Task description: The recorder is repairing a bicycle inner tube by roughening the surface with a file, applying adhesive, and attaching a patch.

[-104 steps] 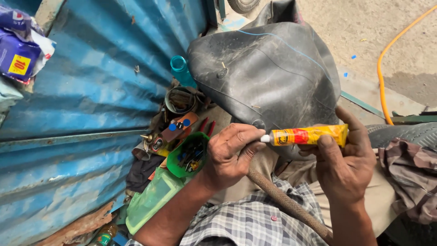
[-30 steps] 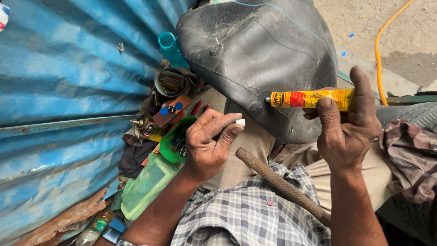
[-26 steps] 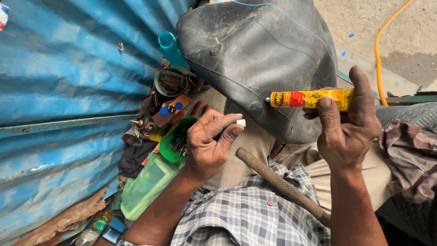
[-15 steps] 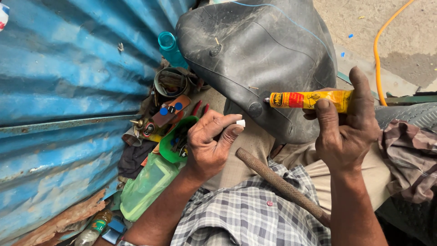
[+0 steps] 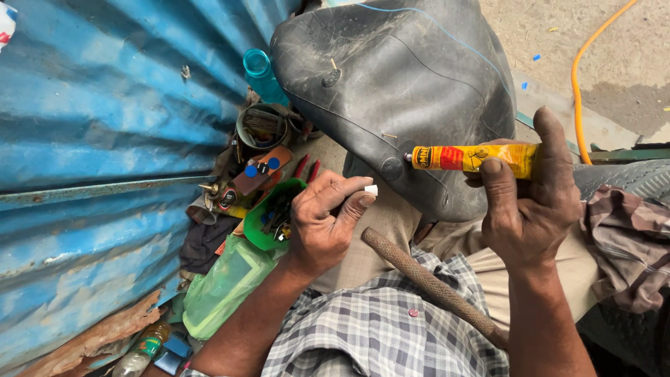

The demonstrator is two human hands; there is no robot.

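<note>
Cap off: left hand (image 5: 324,223) pinches the small white cap (image 5: 370,189), right hand (image 5: 534,202) closed around the yellow glue tube (image 5: 469,158), nozzle touching the black inner tube (image 5: 405,84) on the lap, no glue visible yet; green tub (image 5: 259,230) holds small tools.

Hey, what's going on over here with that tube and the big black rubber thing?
A person sits beside a blue corrugated metal wall with a black rubber inner tube draped over their lap. The right hand holds a yellow and red glue tube, its nozzle touching the rubber. The left hand pinches the small white cap between its fingertips. A rough metal rasp lies across the lap, and a green tray of small tools sits by the wall.
</note>
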